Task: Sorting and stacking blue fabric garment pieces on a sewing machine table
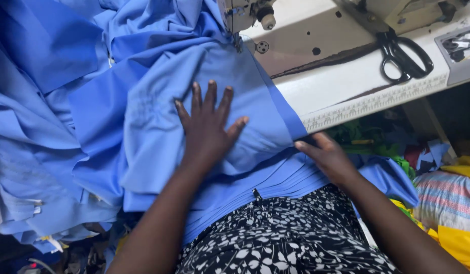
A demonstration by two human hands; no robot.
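A large piece of blue fabric (pixel 159 86) lies spread over the sewing table and runs up under the sewing machine's needle (pixel 238 40). My left hand (pixel 208 127) rests flat on the fabric with its fingers spread. My right hand (pixel 326 155) is at the table's front edge, with its fingers on the fabric's hanging folded edge (pixel 290 175); whether it pinches the cloth I cannot tell. The stacked blue layers drop over my lap, which is covered by a black and white patterned garment (pixel 280 233).
The sewing machine head (pixel 245 12) stands at the top centre on the white table (pixel 346 86). Black scissors (pixel 405 56) lie at the table's right. More blue cloth (pixel 32 127) is heaped on the left. Coloured fabric scraps (pixel 448 198) lie at the lower right.
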